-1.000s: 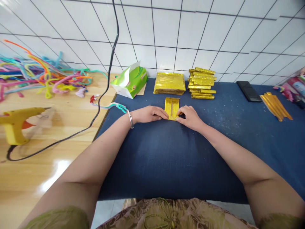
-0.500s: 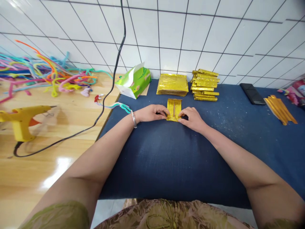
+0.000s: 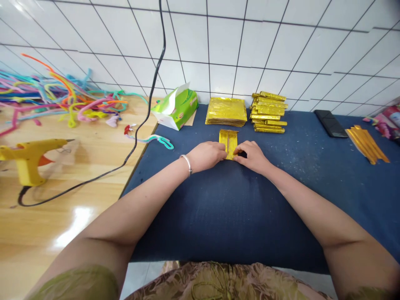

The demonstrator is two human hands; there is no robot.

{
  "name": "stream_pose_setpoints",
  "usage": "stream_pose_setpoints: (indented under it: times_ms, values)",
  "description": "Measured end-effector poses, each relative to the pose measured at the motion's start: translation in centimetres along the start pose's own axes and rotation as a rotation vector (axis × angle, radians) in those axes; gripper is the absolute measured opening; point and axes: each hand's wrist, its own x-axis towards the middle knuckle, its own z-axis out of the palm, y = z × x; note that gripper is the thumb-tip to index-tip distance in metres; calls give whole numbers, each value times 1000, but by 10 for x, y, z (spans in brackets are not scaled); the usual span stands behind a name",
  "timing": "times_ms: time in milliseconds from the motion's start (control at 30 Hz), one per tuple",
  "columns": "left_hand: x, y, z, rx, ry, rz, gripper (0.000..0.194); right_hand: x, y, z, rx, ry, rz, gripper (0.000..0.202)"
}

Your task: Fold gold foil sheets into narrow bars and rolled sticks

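Note:
A folded sheet of gold foil paper lies on the dark blue cloth, its two side flaps meeting near a slit down the middle. My left hand has its fingers curled on the sheet's lower left part, covering that corner. At the lower right corner, my right hand pinches the edge between thumb and forefinger. Behind the sheet stands a neat stack of flat gold paper. To its right is a pile of narrow folded gold strips.
A green tissue box stands at the back left. The wooden table on the left bears a yellow glue gun, its black cord and colourful pipe cleaners. A black phone and orange-gold strips lie at right.
My left hand has shifted slightly right and toward me, its fingers now curled over the sheet's lower left. My right hand stays nearly in place at the lower right corner.

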Motion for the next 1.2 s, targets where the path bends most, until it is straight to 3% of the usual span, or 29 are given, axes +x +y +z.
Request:
stream_pose_setpoints:
  times_ms: [267, 500, 667, 1000, 1200]
  values:
    - [-3, 38, -20, 184, -149, -92, 22, -6, -10, -2, -118, 38, -45, 22]
    - [-2, 62, -17, 242, -150, -128, 24, -18, -48, -9, -420, -35, -206, 27]
    - [-1, 82, -15, 330, -183, -198, 26, -28, -64, -8, -455, -92, -228, 36]
    - [-1, 80, -18, 375, -175, -221, 28, -30, -46, -16, -484, -140, -135, 39]
    - [0, 79, -13, 414, -156, -211, 28, -23, -24, -17, -310, -135, -86, 50]
